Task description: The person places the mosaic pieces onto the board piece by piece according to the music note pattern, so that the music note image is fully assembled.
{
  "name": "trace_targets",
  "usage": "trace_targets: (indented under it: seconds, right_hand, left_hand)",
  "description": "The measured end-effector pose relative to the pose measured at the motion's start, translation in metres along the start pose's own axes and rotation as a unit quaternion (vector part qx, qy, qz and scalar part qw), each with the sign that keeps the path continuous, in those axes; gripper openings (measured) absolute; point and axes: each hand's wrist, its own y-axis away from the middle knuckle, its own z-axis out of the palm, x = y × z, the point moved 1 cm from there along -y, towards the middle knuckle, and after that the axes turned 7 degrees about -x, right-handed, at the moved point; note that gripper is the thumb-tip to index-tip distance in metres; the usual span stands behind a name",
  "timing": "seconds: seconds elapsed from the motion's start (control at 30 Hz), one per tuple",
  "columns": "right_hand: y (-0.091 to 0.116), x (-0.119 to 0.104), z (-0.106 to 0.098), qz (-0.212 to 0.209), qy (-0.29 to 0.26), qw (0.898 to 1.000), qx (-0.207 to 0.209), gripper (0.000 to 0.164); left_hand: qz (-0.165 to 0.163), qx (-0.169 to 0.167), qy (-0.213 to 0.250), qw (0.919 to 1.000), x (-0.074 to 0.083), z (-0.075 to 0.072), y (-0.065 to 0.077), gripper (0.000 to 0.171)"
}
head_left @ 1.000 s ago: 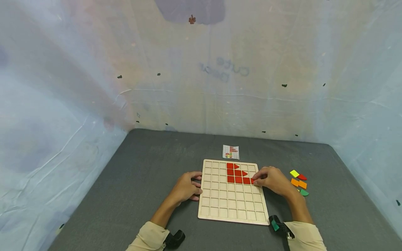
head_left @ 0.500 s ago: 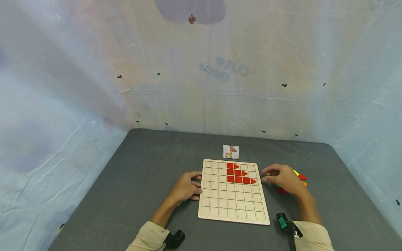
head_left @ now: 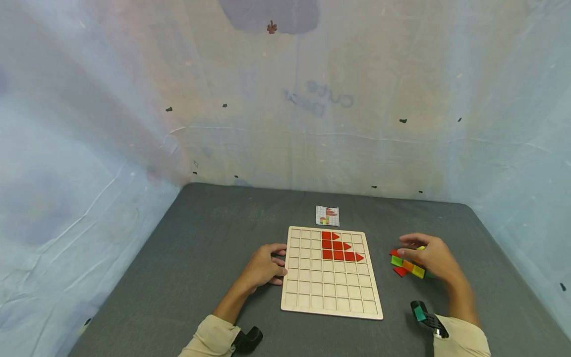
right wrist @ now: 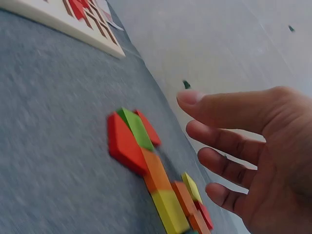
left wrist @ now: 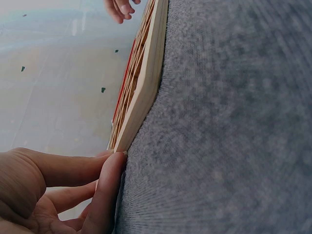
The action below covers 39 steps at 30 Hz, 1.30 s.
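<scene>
My left hand rests at the left edge of a pale wooden grid board, its fingertips touching the rim. In the left wrist view, the left fingers meet the board's side. Red square and pointed tiles lie in three rows in the board's upper cells. Off to the right, my right hand hovers over a loose group of tiles with fingers apart, holding nothing. In the right wrist view, that group shows a red tile, a green tile, an orange tile and a yellow tile.
A small printed pattern card lies behind the board on the dark grey table cloth. More orange, yellow and red tiles sit partly beneath the right hand. A pale fabric backdrop rises behind the table.
My right hand has let go of the red pointed tile at the end of the third row and moved right, over the loose tiles. My left hand stays at the board's edge.
</scene>
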Motion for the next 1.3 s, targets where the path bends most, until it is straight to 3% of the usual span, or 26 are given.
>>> trace_targets:
  seconds: [0.43, 0.77, 1.3]
  right_hand:
    - [0.014, 0.033, -0.019, 0.038, 0.001, 0.999, 0.021, 0.054]
    - [0.023, 0.053, -0.027, 0.068, 0.021, 0.997, 0.011, 0.055]
    - [0.023, 0.059, -0.035, 0.087, 0.061, 0.994, -0.005, 0.043]
  left_hand:
    - [0.0, 0.001, -0.002, 1.0, -0.001, -0.001, 0.0, 0.067]
    - [-0.003, 0.001, -0.002, 1.0, 0.0, 0.0, 0.0, 0.066]
    - [0.0, 0.001, -0.004, 1.0, -0.001, 0.0, 0.0, 0.066]
